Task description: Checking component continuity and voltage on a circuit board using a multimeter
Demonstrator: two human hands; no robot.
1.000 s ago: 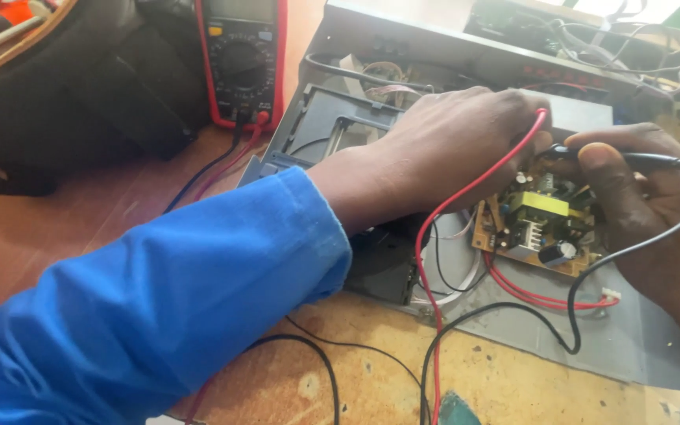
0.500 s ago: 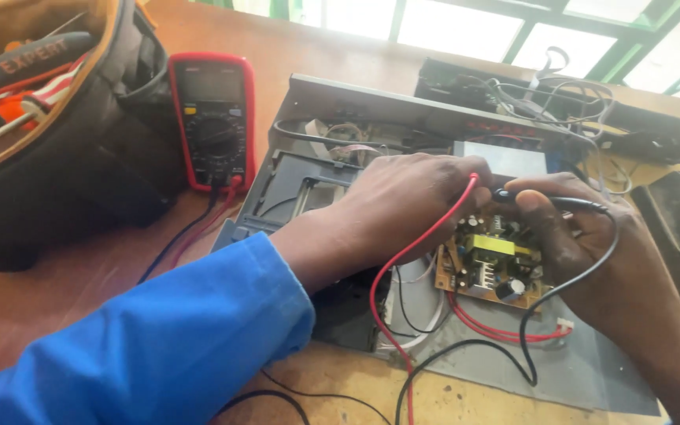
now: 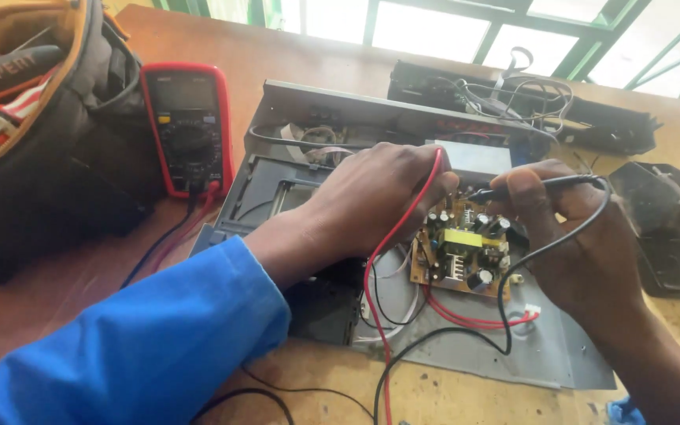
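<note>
With the left hand (image 3: 371,197) gripping the red probe (image 3: 426,185) and the right hand (image 3: 576,244) pinching the black probe (image 3: 537,185), both tips should sit steadily on the circuit board (image 3: 460,253) lying between the hands.

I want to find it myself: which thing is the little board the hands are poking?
Look at the open grey metal case on the wooden table. Between the two hands lies a small brown circuit board. Only it carries a yellow block and black cylinders, with red wires beneath.
</note>
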